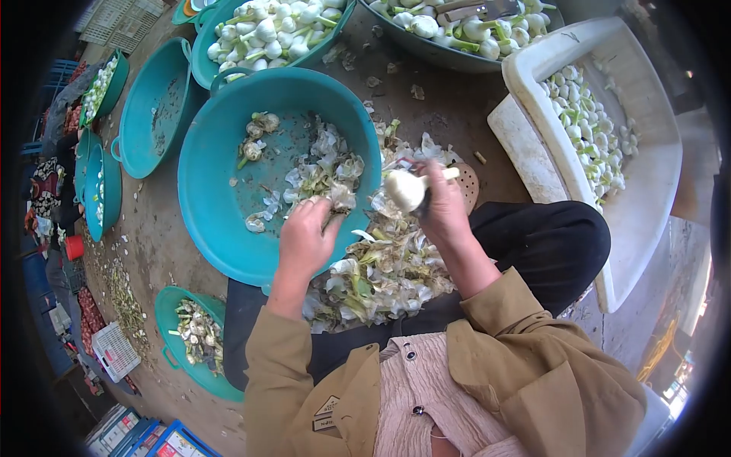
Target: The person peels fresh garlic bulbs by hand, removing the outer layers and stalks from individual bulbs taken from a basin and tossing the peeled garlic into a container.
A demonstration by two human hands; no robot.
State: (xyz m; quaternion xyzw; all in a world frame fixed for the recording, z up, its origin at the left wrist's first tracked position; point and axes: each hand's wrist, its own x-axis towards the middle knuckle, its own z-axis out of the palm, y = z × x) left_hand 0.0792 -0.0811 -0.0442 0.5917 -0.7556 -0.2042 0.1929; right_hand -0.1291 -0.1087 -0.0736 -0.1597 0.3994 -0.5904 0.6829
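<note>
A peeled white garlic bulb (405, 190) with a short stem is held in my right hand (444, 212), in front of my right knee. Something dark, partly hidden, also shows by the fingers of that hand; I cannot make out what it is. My left hand (306, 234) reaches over the near rim of the large teal tub (199, 179). Its fingers are closed on what looks like an unpeeled garlic bulb (343, 196) among papery skins. A few more unpeeled bulbs (255, 141) lie at the tub's far side.
Peeled garlic fills a teal tub (263, 34), a dark basin (487, 34) and part of a white bin (636, 179). A heap of skins (381, 278) covers my lap. A smaller teal tub (171, 312) holds garlic scraps. Another teal tub (156, 107) stands at left.
</note>
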